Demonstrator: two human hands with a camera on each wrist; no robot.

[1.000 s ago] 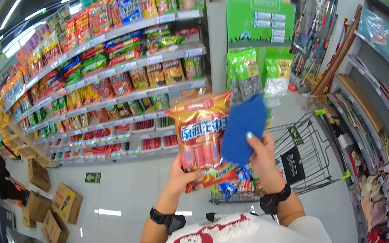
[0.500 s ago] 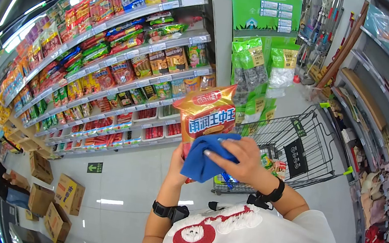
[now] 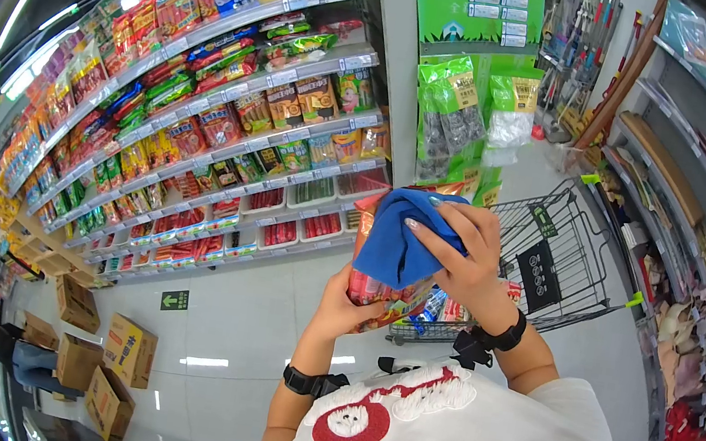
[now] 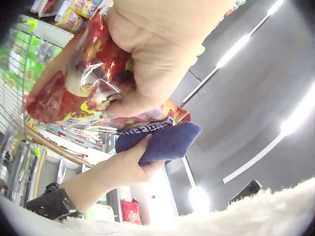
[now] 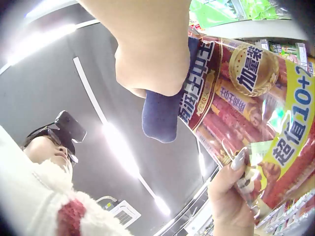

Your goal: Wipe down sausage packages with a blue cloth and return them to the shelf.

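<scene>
In the head view my left hand (image 3: 339, 304) grips the lower edge of a red and gold bag of sausages (image 3: 368, 291). Its thumb lies over the front of the plastic, as the right wrist view also shows. My right hand (image 3: 470, 255) holds a blue cloth (image 3: 400, 241) against the upper part of the bag, covering most of its front. Seen from the right wrist, the cloth (image 5: 161, 120) wraps over the bag's top edge, and pink sausages show through the clear lower part of the bag (image 5: 236, 113).
A wire shopping cart (image 3: 583, 253) with packets in it stands just beyond my right hand. Snack shelves (image 3: 226, 94) run along the left, and a green display (image 3: 480, 22) faces me. Cardboard boxes (image 3: 129, 350) sit on the floor at lower left, near a crouching person (image 3: 35, 361).
The blue cloth, first held up at the bag's right side, came over its lower front, then moved up to its upper part. The bag now leans away and shows less of its front.
</scene>
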